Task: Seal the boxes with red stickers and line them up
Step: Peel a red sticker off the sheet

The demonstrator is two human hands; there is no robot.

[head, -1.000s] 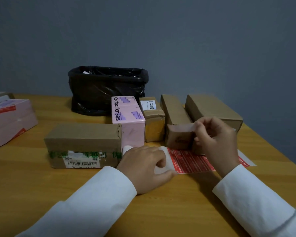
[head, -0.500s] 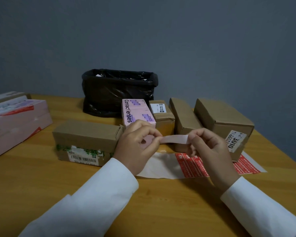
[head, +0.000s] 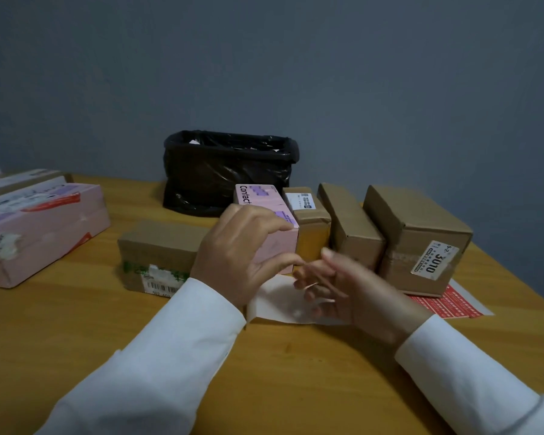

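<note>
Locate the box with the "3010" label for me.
In the head view, the box with the "3010" label stands at the far right of the row, beside a narrower brown box, its near end resting on the red sticker sheet.

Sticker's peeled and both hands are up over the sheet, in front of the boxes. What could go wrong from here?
1. The right hand is motion-blurred and the sticker barely shows between its fingers; it could fold onto itself or stick to the fingers.
2. The sticker sheet lies partly under the labelled brown box; moving that box could drag or crease it.
3. The left hand hovers close to the pink box and could nudge it out of line.
</note>
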